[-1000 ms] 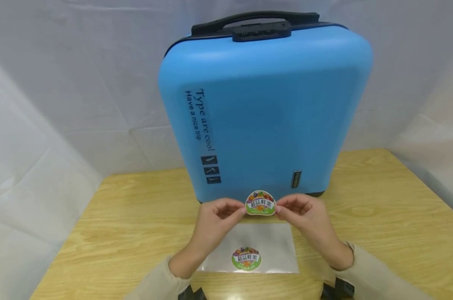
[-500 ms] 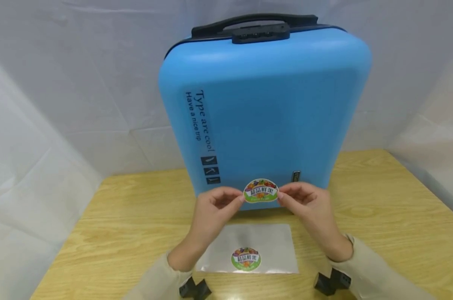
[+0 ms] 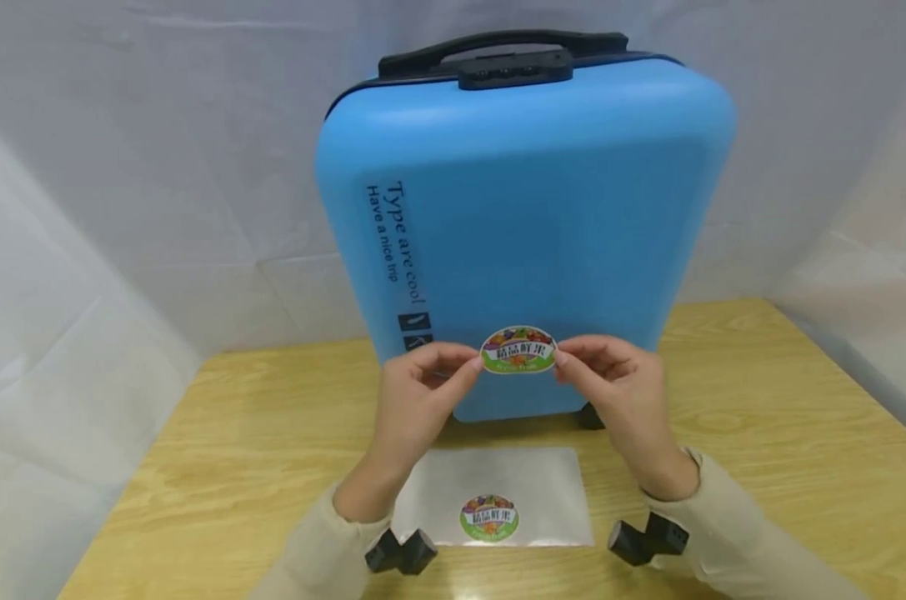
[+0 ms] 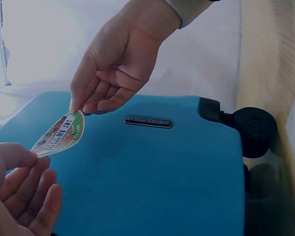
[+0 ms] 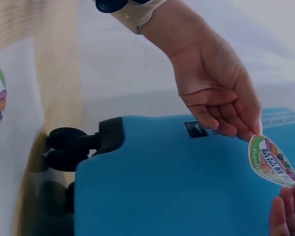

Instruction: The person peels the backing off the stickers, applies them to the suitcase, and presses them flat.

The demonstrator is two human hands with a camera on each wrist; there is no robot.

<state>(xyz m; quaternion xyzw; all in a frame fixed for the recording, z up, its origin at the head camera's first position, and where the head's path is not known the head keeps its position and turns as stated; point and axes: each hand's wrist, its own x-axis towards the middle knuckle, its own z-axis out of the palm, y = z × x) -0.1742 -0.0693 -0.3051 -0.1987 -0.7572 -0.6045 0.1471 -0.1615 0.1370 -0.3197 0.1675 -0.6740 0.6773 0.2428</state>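
An oval fruit sticker [image 3: 518,350] with a green lower half and white label is stretched between both hands, in front of a blue suitcase [image 3: 543,225]. My left hand [image 3: 422,392] pinches its left edge between thumb and forefinger. At the opposite edge, my right hand [image 3: 619,387] pinches it the same way. Both wrist views show the sticker [image 4: 61,133] held apart from the suitcase's front face, its printed side turned away from the case. Below, a backing sheet [image 3: 550,492] on the table carries a second, matching sticker [image 3: 490,518].
The suitcase stands upright on the wooden table [image 3: 257,433], its black handle [image 3: 505,42] on top and a caster wheel [image 4: 255,129] at its lower corner. White sheeting [image 3: 160,167] hangs behind and at both sides. Black wrist-worn blocks [image 3: 402,552] sit beneath the sleeves.
Both hands have risen together with the sticker, from the suitcase's bottom edge to higher over its lower front. The backing sheet stays in place on the table.
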